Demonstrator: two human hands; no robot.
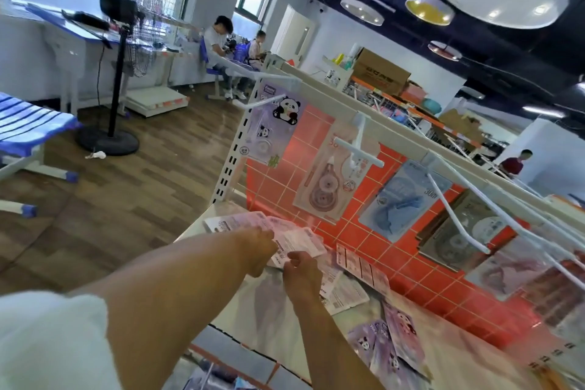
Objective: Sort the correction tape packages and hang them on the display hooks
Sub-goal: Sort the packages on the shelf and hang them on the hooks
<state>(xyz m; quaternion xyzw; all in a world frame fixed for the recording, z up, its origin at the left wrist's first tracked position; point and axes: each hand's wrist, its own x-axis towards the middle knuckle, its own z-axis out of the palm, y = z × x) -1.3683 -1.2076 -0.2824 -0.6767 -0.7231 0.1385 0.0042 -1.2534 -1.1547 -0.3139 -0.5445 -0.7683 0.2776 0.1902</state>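
**Pink packs fanned between both hands at the shelf end**

A fan of pink packs [294, 236] is held low over the shelf [449, 358] by the left hand [258, 248], with fingers closed over its near edge; detail there is blurred. The near corner of the fan is pinched by the right hand [300, 267], fingers curled, probably so one pack can be peeled off and its kind checked. The packs are held printed backs up. Sorting is judged to be the step in hand, with this lot not yet hung.

Just beyond the right hand, on its right, white-backed packs [345, 293] lie loose on the shelf. Nearer the person on the same side, purple panda packs [391, 345] are heaped. Above and beyond both hands, one kind per hook is hung against the red grid panel [411, 278]: a panda pack [278, 123], a hung pink pack [327, 180], a blue pack [402, 196] and a grey pack [456, 231].

The shelf end lies just left of the left hand, so a slipped pack could drop to the floor [126, 199]. Long white hooks [456, 218] jut out above and to the right of the right hand, and their tips must be cleared on any lift. The short hook [357, 152] over the hung pink pack is judged reachable through open air straight up from the hands.
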